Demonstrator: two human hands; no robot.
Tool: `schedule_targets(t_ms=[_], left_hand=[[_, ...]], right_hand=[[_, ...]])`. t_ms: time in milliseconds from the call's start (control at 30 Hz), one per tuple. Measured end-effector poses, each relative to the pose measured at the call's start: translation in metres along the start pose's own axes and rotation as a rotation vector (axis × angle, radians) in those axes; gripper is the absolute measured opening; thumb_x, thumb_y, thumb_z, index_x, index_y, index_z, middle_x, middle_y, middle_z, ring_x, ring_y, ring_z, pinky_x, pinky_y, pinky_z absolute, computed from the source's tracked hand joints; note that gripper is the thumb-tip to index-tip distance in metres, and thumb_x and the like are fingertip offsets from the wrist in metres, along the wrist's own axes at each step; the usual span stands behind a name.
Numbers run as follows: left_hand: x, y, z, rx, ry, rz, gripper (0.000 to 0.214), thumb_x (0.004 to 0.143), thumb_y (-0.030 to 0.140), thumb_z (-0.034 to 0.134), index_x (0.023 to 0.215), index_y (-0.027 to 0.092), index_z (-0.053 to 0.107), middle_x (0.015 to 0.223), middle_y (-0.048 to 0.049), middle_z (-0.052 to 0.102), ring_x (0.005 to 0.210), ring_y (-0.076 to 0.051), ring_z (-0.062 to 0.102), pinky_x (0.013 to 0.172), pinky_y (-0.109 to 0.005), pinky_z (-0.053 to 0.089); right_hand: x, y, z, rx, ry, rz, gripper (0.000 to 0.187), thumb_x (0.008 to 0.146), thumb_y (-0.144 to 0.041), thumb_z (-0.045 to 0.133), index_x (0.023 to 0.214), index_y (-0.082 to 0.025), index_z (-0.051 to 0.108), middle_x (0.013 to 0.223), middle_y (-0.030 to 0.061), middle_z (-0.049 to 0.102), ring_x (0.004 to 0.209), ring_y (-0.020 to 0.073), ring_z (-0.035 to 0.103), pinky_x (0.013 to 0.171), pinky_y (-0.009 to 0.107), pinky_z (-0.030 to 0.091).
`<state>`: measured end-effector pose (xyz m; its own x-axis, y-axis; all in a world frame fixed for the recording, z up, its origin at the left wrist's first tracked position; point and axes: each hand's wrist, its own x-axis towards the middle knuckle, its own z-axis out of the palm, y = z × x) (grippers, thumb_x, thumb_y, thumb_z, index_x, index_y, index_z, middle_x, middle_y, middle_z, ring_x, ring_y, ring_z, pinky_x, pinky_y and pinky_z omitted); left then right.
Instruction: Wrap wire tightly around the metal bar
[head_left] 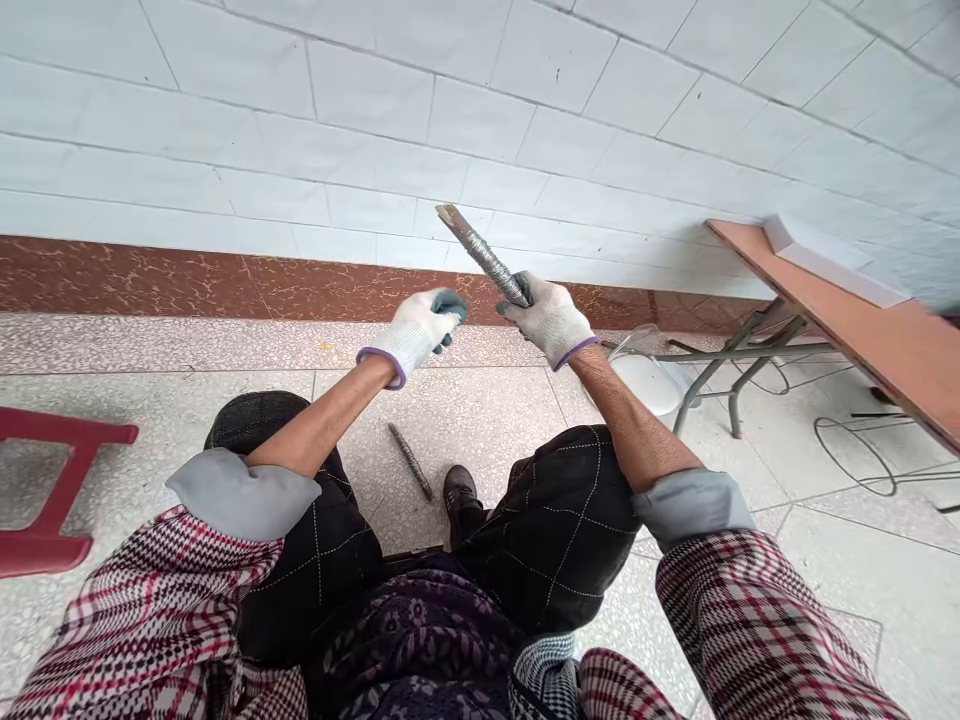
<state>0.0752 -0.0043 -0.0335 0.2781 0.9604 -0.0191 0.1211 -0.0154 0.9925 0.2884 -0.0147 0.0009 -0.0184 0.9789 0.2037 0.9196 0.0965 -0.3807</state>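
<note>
Both my hands wear white gloves with grey palms and are raised in front of a tiled wall. My right hand is closed round the lower end of a wire-wrapped stick, which slants up to the left. My left hand is curled into a fist just left of it, apart from the stick; what it holds, if anything, is too small to make out. A second wrapped stick lies on the floor between my knees, near my shoe.
A red plastic stool stands at the left. On the right a wooden table on metal legs bears a white box. A white bucket and wire hoops sit beneath it on the speckled floor.
</note>
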Motion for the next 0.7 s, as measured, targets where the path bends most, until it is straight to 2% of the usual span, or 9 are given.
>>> schedule_targets(t_ms=[67, 100, 200, 333, 433, 500, 600, 700], left_hand=[[0.005, 0.004, -0.004, -0.06, 0.124, 0.048, 0.028, 0.084, 0.006, 0.064, 0.108, 0.017, 0.073, 0.097, -0.0073, 0.074, 0.052, -0.009, 0.057, 0.044, -0.024, 0.04], [0.007, 0.006, -0.005, -0.117, 0.137, 0.068, 0.035, 0.081, 0.003, 0.064, 0.112, 0.019, 0.072, 0.106, -0.0075, 0.075, 0.052, -0.008, 0.057, 0.043, -0.023, 0.038], [0.013, 0.009, 0.0, -0.287, 0.01, 0.105, 0.049, 0.075, -0.002, 0.066, 0.118, 0.021, 0.07, 0.123, -0.0079, 0.074, 0.053, -0.008, 0.062, 0.04, -0.02, 0.037], [0.015, 0.004, 0.019, -0.365, -0.253, 0.004, 0.043, 0.077, 0.002, 0.07, 0.116, 0.019, 0.069, 0.1, -0.0097, 0.077, 0.058, -0.017, 0.07, 0.045, -0.024, 0.045], [0.009, 0.0, 0.028, -0.341, -0.359, -0.054, 0.02, 0.085, 0.009, 0.065, 0.103, 0.017, 0.069, 0.08, -0.0095, 0.074, 0.058, -0.02, 0.07, 0.05, -0.029, 0.051], [0.002, 0.0, 0.029, -0.264, -0.307, -0.039, 0.008, 0.089, 0.012, 0.061, 0.09, 0.017, 0.068, 0.068, -0.0068, 0.069, 0.05, -0.017, 0.063, 0.047, -0.028, 0.048], [-0.007, 0.004, 0.027, -0.051, -0.162, 0.021, 0.016, 0.089, 0.015, 0.064, 0.074, 0.018, 0.065, 0.055, -0.0022, 0.058, 0.041, -0.012, 0.048, 0.041, -0.025, 0.035], [-0.011, 0.008, 0.025, 0.054, -0.125, 0.036, 0.022, 0.086, 0.016, 0.07, 0.064, 0.018, 0.064, 0.05, -0.001, 0.053, 0.038, -0.009, 0.041, 0.039, -0.025, 0.026]], right_hand=[[-0.003, 0.002, -0.001, 0.083, -0.01, -0.004, 0.026, 0.083, -0.036, 0.067, 0.103, -0.021, 0.063, 0.077, 0.0012, 0.06, 0.066, 0.0177, 0.054, 0.06, 0.033, 0.043], [-0.006, 0.0, -0.002, 0.115, -0.021, -0.005, 0.026, 0.082, -0.036, 0.067, 0.103, -0.021, 0.063, 0.076, 0.0005, 0.059, 0.064, 0.017, 0.053, 0.058, 0.032, 0.043], [-0.014, -0.012, -0.005, 0.223, -0.082, -0.02, 0.03, 0.08, -0.036, 0.067, 0.105, -0.02, 0.065, 0.073, -0.0013, 0.056, 0.062, 0.015, 0.05, 0.055, 0.03, 0.043], [-0.023, -0.025, -0.01, 0.449, -0.19, -0.051, 0.038, 0.08, -0.034, 0.066, 0.115, -0.019, 0.064, 0.078, -0.0004, 0.061, 0.059, 0.0121, 0.049, 0.052, 0.027, 0.046], [-0.026, -0.022, -0.013, 0.531, -0.204, -0.047, 0.038, 0.081, -0.034, 0.067, 0.114, -0.017, 0.063, 0.08, 0.001, 0.063, 0.06, 0.0128, 0.053, 0.052, 0.028, 0.049], [-0.025, -0.015, -0.011, 0.506, -0.192, -0.038, 0.035, 0.082, -0.034, 0.066, 0.113, -0.018, 0.062, 0.08, 0.0005, 0.063, 0.059, 0.0131, 0.054, 0.052, 0.028, 0.049], [-0.02, -0.004, -0.003, 0.322, -0.14, -0.017, 0.028, 0.084, -0.034, 0.066, 0.108, -0.019, 0.062, 0.075, -0.0006, 0.06, 0.058, 0.0144, 0.053, 0.054, 0.03, 0.047], [-0.013, 0.0, 0.006, 0.026, -0.104, -0.038, 0.023, 0.087, -0.033, 0.066, 0.107, -0.02, 0.064, 0.079, 0.0025, 0.064, 0.068, 0.0195, 0.058, 0.063, 0.034, 0.046]])
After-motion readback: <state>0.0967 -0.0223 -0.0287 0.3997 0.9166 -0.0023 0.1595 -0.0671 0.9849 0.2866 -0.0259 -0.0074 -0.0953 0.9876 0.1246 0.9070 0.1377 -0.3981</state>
